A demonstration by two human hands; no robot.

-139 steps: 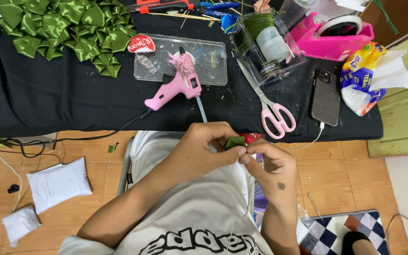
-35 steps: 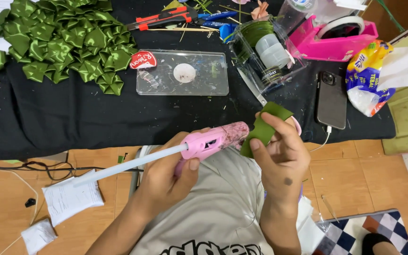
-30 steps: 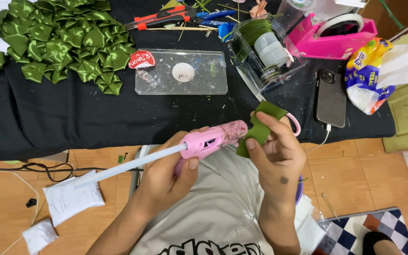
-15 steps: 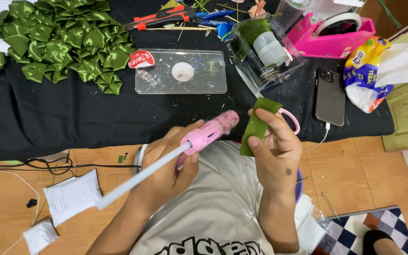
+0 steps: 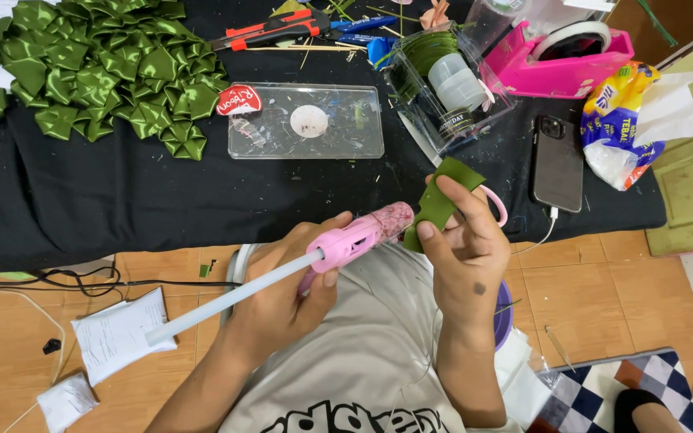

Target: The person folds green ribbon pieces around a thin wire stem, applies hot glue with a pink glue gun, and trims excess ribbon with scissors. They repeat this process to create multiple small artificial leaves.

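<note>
Left hand (image 5: 282, 297) wrapped around the grip of a pink glue gun (image 5: 358, 235), thumb resting on its top, white glue stick (image 5: 230, 297) jutting out of the back toward lower left. Nozzle end aimed right, meeting the lower edge of a folded green ribbon piece (image 5: 441, 200). Right hand (image 5: 467, 248) pinching that ribbon piece between thumb and fingertips, held upright just in front of the tabletop edge, above the lap and grey shirt. Pink scissor handle (image 5: 497, 207) peeking out from behind the right hand.

Beyond the hands, black-covered tabletop (image 5: 82, 200). Straight ahead, a clear plastic tray (image 5: 338, 128) with a small white disc in it and a red label at its left corner. Far left, a heap of folded green ribbon leaves (image 5: 106, 72). Top centre, a red-and-black utility knife (image 5: 270, 30). Right of the tray, a clear box (image 5: 451, 88) with green wire and a white roll inside, tilted. Behind it, a pink tape dispenser (image 5: 563, 52). Further right, a dark phone (image 5: 557, 163) lying flat with a cable plugged in, and a colourful tissue pack (image 5: 631, 120) at the tabletop's right end.

Below left, on the wooden floor (image 5: 10, 353), paper slips (image 5: 118, 333) and a black cable.
</note>
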